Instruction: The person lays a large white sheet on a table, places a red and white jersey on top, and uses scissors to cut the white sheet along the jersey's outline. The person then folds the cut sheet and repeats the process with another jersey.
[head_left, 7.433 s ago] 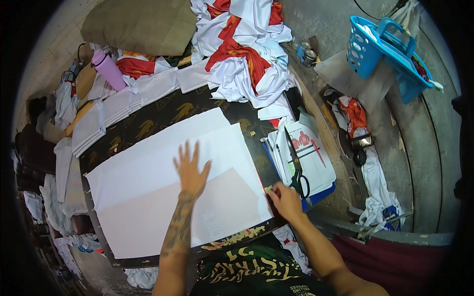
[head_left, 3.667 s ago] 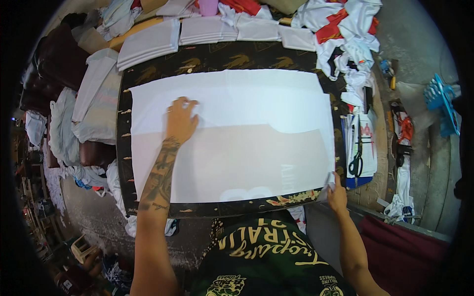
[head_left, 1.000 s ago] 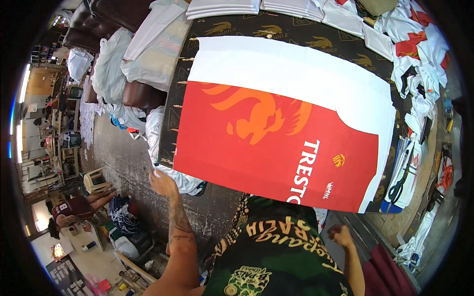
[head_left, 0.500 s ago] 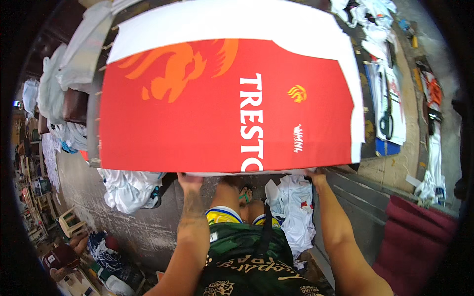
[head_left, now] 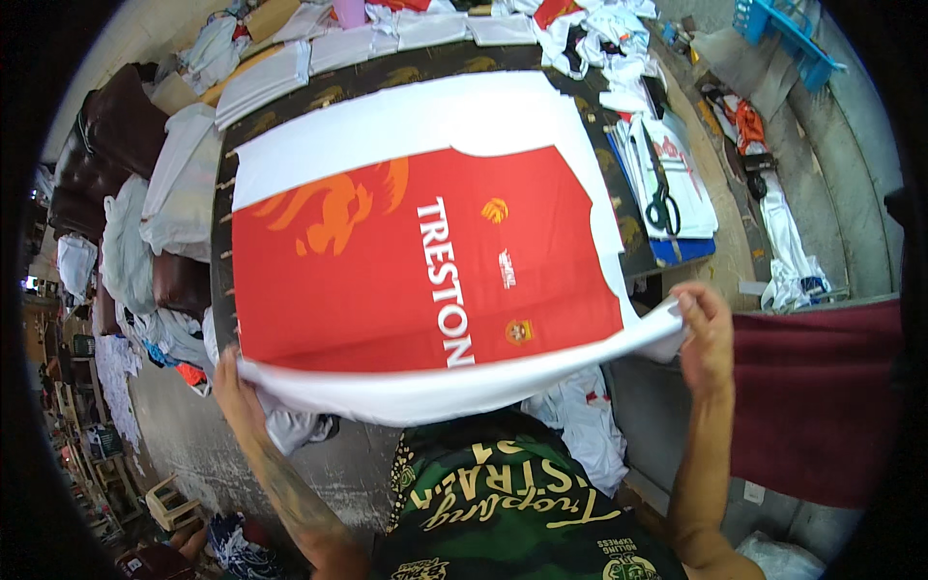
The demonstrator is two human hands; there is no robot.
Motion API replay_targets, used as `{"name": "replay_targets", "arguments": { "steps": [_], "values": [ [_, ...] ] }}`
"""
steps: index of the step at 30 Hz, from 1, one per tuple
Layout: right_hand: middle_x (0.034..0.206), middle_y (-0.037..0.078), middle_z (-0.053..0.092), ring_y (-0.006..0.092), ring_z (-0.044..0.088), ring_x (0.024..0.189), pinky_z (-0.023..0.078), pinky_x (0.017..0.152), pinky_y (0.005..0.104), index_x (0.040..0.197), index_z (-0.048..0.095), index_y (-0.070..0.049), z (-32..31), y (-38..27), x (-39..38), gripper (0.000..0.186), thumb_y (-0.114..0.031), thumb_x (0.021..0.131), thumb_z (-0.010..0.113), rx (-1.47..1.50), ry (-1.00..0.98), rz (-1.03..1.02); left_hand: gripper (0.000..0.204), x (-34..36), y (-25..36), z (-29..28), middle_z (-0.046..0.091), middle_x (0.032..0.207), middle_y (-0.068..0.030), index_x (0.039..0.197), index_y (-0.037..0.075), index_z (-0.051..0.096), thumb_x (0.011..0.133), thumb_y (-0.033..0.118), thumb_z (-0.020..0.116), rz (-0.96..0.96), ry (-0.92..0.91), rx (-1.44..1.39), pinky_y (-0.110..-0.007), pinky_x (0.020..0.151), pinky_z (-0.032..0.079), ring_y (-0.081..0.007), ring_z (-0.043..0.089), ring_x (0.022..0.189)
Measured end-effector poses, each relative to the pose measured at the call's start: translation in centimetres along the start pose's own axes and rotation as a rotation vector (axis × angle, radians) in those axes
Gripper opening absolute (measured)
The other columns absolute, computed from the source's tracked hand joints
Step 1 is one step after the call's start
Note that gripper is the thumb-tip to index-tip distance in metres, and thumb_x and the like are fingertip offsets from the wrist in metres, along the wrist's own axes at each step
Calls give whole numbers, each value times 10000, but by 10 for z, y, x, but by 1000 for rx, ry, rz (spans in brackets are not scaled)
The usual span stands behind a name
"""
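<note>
A red printed jersey panel (head_left: 387, 280) with orange lion graphic and white lettering lies on white fabric (head_left: 377, 121) spread over the dark, patterned board (head_left: 628, 261). The near strip of white fabric is lifted and hangs curved past the board's front edge. My left hand (head_left: 240, 391) grips it at the near left corner, partly hidden by the cloth. My right hand (head_left: 706, 333) pinches the near right corner, raised off the board. Black scissors (head_left: 662, 208) lie on papers and a blue folder (head_left: 681, 253) right of the panel.
Folded white pieces (head_left: 353, 48) and piled white-and-red garments (head_left: 594, 39) line the far edge. At left are a maroon padded seat (head_left: 97, 164) with bagged cloth. A blue basket (head_left: 783, 39) is at top right, maroon cloth (head_left: 812, 396) at right. A person (head_left: 145, 561) is partly visible at lower left.
The red print, covered by white fabric at first, is exposed. Both hands have moved out to the near corners, lifting the white fabric, and more lettering shows since half a second ago.
</note>
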State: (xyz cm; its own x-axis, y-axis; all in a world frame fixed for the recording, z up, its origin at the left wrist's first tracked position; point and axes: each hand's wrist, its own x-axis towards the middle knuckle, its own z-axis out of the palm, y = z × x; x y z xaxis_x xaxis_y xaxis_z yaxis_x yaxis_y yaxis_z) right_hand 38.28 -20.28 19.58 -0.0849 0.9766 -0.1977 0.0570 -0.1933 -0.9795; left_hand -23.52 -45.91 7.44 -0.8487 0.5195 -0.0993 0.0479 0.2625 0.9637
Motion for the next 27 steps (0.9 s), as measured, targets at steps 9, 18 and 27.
{"name": "replay_targets", "arguments": {
  "steps": [9, 18, 27],
  "values": [
    [1119, 45, 662, 126, 581, 994, 454, 828, 274, 1012, 741, 9, 55, -87, 249, 296, -288, 1015, 740, -525, -255, -424, 332, 323, 38, 162, 544, 650, 40, 957, 13, 769, 970, 344, 776, 82, -234, 445, -275, 543, 348, -64, 475, 572],
    [765, 25, 640, 116, 551, 697, 453, 644, 328, 997, 734, -6, 109, 32, 408, 370, -375, 1012, 731, -653, 35, -69, 471, 422, -20, 247, 793, 1082, -229, 1174, 25, 799, 881, 392, 831, 170, -122, 785, -417, 939, 561, -368, 762, 1035],
    [806, 116, 713, 219, 645, 722, 498, 705, 398, 991, 733, -31, 151, 69, 508, 346, -376, 984, 748, -797, 125, -49, 587, 449, -2, 262, 802, 1020, -192, 1229, 9, 776, 889, 487, 806, 173, -75, 913, -415, 944, 559, -332, 766, 1005]
  ]
}}
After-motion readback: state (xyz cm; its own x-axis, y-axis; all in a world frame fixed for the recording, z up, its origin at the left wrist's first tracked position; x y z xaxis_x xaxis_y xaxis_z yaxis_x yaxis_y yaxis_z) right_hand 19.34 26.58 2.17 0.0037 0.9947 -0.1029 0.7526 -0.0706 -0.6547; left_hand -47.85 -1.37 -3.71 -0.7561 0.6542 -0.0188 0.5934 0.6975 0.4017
